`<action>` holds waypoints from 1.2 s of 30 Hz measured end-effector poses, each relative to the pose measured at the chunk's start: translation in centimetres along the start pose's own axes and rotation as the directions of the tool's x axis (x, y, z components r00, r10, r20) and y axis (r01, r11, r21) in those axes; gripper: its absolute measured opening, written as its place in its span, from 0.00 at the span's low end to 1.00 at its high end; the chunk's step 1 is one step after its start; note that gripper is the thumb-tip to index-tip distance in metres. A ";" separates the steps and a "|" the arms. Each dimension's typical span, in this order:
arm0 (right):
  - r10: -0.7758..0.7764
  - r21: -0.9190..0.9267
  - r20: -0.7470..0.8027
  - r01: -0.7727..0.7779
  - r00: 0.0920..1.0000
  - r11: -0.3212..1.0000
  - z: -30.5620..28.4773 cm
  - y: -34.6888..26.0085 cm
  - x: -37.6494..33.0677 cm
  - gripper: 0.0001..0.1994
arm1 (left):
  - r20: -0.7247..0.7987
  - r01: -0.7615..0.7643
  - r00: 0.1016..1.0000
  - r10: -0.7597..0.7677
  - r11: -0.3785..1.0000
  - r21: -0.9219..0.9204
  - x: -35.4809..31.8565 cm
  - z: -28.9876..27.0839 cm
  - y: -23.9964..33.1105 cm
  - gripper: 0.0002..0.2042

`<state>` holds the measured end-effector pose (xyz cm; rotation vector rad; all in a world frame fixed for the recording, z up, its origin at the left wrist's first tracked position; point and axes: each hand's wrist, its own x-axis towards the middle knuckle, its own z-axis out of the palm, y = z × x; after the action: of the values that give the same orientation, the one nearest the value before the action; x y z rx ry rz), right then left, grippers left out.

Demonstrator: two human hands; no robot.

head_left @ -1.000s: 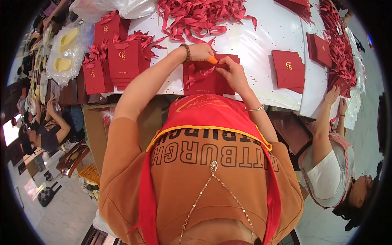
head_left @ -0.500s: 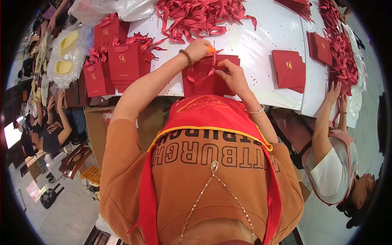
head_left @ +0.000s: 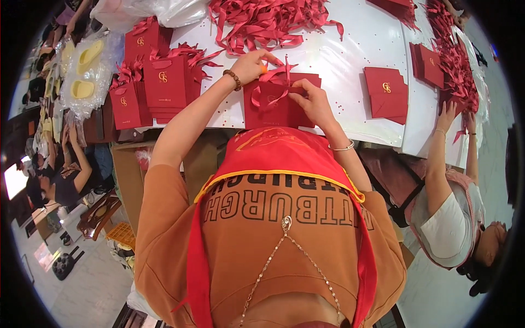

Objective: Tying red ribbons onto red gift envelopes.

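A red paper gift bag (head_left: 273,112) with a gold emblem lies on the table right in front of me. A red ribbon (head_left: 255,97) loops over its top edge, with loose ends standing up beyond it. My left hand (head_left: 250,65), an orange cover on one fingertip, is closed with its fingers at the ribbon, just past the bag's upper left side. The exact pinch is partly hidden. At the bag's upper right, my right hand (head_left: 313,103) grips the top edge between thumb and fingers. More red card shows under and behind this bag.
Finished-looking red bags with ribbons (head_left: 165,82) stand at the left. A heap of red ribbons (head_left: 268,22) lies at the far side. Flat red bags (head_left: 385,95) are stacked at the right. A co-worker's hands (head_left: 449,116) touch another ribbon pile. Yellow slippers in plastic (head_left: 83,89) lie far left.
My left hand has moved left and slightly nearer, away from the ribbon's upright ends. My right hand stays at the bag's edge. The co-worker at the right has shifted their arms.
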<state>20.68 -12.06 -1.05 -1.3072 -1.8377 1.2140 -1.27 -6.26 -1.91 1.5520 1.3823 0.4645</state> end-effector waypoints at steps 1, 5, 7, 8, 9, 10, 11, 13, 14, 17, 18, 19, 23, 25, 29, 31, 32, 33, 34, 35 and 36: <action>0.024 -0.007 0.016 -0.024 1.000 1.000 0.0 -0.1 0.0 0.11 | -0.026 -0.075 0.997 0.072 0.984 -0.161 0.0 -0.1 0.0 0.11; 0.003 -0.015 0.009 -0.003 1.000 1.000 0.1 0.6 0.2 0.11 | 0.094 -0.023 0.994 0.057 0.946 -0.324 0.5 0.4 0.6 0.09; -0.047 -0.021 -0.009 0.047 0.999 0.999 0.1 0.6 0.2 0.11 | 0.081 0.042 0.996 -0.022 0.966 -0.257 0.4 0.9 1.6 0.09; -0.047 -0.021 -0.009 0.047 0.999 0.999 0.0 0.6 0.2 0.11 | 0.063 0.111 0.993 -0.101 0.976 -0.189 0.4 1.3 2.2 0.09; -0.023 -0.050 0.015 0.024 1.000 0.998 -0.2 0.5 0.3 0.11 | 0.064 0.111 0.993 -0.100 0.976 -0.189 0.7 1.8 2.4 0.09; 0.000 -0.077 0.039 0.003 0.999 0.997 -0.2 0.3 0.4 0.11 | 0.024 0.066 0.998 -0.065 0.996 -0.061 0.9 2.4 2.5 0.11; 0.000 -0.076 0.040 0.003 0.999 0.997 -0.2 0.2 0.4 0.11 | -0.010 0.026 1.000 -0.025 0.997 0.071 1.0 2.7 2.3 0.13; -0.163 -0.291 0.014 0.160 0.987 0.943 -0.2 -0.1 0.4 0.12 | -0.005 0.004 1.000 -0.004 1.000 0.028 0.9 3.1 1.6 0.12; -0.163 -0.291 0.013 0.159 0.987 0.943 -0.2 -0.1 0.5 0.12 | -0.001 -0.018 1.000 0.018 1.000 -0.016 0.9 3.2 1.3 0.13; -0.538 -0.496 -0.182 0.395 0.823 0.773 0.8 0.3 0.4 0.14 | 0.018 -0.009 1.000 0.011 0.997 -0.073 1.2 3.0 0.6 0.13; -0.348 -0.210 -0.177 0.310 0.921 0.927 1.5 1.0 0.1 0.16 | 0.032 0.021 0.999 -0.018 0.996 -0.087 1.3 2.8 0.4 0.13; -0.156 0.088 -0.104 0.165 0.982 0.982 1.9 1.1 -0.1 0.17 | 0.030 0.023 0.999 -0.020 0.996 -0.087 1.3 2.4 0.6 0.13; -0.033 0.178 0.035 0.026 0.999 0.984 1.4 0.3 -0.3 0.21 | -0.057 0.051 0.997 -0.045 0.992 0.118 2.1 -0.9 1.2 0.11; 0.113 0.114 0.176 -0.135 0.978 0.984 0.5 -1.1 -0.1 0.22 | -0.143 0.128 0.974 -0.177 0.946 -0.296 2.3 -3.3 2.7 0.09; 0.129 0.125 0.188 -0.154 0.974 0.980 0.8 -1.0 0.4 0.22 | -0.147 0.099 0.977 -0.151 0.945 -0.312 2.0 -3.5 2.6 0.11; 0.002 0.296 0.051 -0.017 0.999 0.955 1.3 0.2 0.6 0.24 | -0.114 0.032 0.985 -0.131 0.785 -0.619 0.9 -4.0 2.5 0.15; 0.003 0.298 0.055 -0.019 0.998 0.955 1.4 0.3 0.7 0.24 | -0.142 -0.015 0.983 -0.117 0.719 -0.695 0.1 -4.4 2.0 0.20; 0.055 0.498 -0.001 -0.047 0.998 0.866 1.4 0.3 0.7 0.23 | -0.144 -0.013 0.982 -0.121 0.719 -0.695 -0.8 -3.9 1.8 0.20; 0.114 0.676 -0.038 -0.058 0.993 0.735 1.5 0.0 0.9 0.23 | -0.196 0.016 0.966 -0.168 0.797 -0.604 -2.1 -3.1 1.4 0.20; 0.108 0.677 -0.027 -0.062 0.994 0.734 1.7 -0.2 1.0 0.23 | -0.251 0.056 0.945 -0.209 0.861 -0.506 -3.2 -2.3 0.9 0.20; 0.129 0.671 -0.045 -0.066 0.991 0.738 1.8 -0.3 1.2 0.22 | -0.146 0.068 0.971 -0.187 0.808 -0.585 -3.8 -1.0 0.3 0.20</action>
<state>18.64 -11.58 -1.62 -1.0123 -1.0877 1.6387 -3.01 -9.29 -0.02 0.9224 1.3174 0.8839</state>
